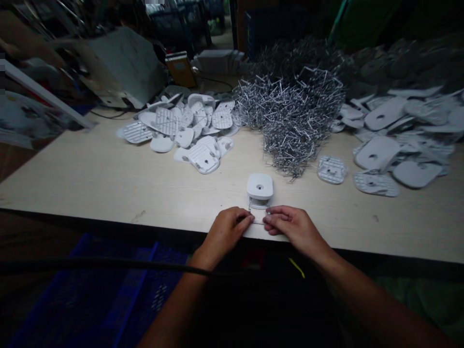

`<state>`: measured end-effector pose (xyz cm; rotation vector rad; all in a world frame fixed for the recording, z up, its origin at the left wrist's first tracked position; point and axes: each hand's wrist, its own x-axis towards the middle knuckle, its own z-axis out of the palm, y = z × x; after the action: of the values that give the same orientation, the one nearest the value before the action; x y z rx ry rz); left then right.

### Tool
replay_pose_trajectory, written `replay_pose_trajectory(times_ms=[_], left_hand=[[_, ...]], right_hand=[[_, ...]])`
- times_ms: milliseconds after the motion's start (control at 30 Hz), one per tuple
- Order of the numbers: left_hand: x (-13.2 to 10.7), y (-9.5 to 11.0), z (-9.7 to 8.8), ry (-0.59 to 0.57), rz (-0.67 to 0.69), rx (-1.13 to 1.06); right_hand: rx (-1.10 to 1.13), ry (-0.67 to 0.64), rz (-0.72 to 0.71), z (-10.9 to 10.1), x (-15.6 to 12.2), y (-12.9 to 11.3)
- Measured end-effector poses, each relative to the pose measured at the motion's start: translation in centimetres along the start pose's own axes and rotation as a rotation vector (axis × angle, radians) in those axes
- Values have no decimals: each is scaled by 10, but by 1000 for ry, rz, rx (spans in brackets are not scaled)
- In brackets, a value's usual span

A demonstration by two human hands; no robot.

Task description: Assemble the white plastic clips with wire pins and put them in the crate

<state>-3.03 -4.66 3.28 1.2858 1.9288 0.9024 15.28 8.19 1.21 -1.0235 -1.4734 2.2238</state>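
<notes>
Near the table's front edge, my left hand [228, 227] pinches one side of a thin bent metal wire [258, 223]. The other side of that wire is pinched between the fingertips of my right hand [292, 226]. Its arms reach forward to a white plastic plate [260, 187] with rounded corners and a small hole in the middle. The plate stands just beyond my fingers, raised above the tabletop at its near edge. My fingers cover parts of the wire, and I cannot tell how its ends meet the plate.
A large heap of bent metal wires [290, 111] lies at the back middle of the table [90, 179]. White plastic plates are piled at left [168, 121] and right [384, 113]. One ribbed plate [331, 169] lies singly. Blue crates [97, 290] stand below, crossed by a dark cable [108, 264].
</notes>
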Motion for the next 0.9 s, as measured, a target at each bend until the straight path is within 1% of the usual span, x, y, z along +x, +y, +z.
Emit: replay_pose_trajectory(times_ms=[133, 500, 567, 667, 767, 833, 900], left_hand=[[2, -4, 2, 30, 13, -20], [9, -7, -7, -38, -7, -79], [10, -9, -8, -4, -19, -90], [9, -11, -7, 87, -49, -104], [10, -11, -6, 147, -47, -184], [12, -12, -5, 132, -49, -268], [16, -13, -5, 80, -63, -336]], right_hand=[[-15, 16, 28, 1, 1, -1], [-24, 0, 71, 0, 8, -6], [-6, -2, 75, 0, 9, -6], [40, 12, 89, 1, 11, -6], [70, 56, 82, 5, 12, -7], [85, 89, 55, 9, 12, -8], [96, 118, 18, 13, 13, -8]])
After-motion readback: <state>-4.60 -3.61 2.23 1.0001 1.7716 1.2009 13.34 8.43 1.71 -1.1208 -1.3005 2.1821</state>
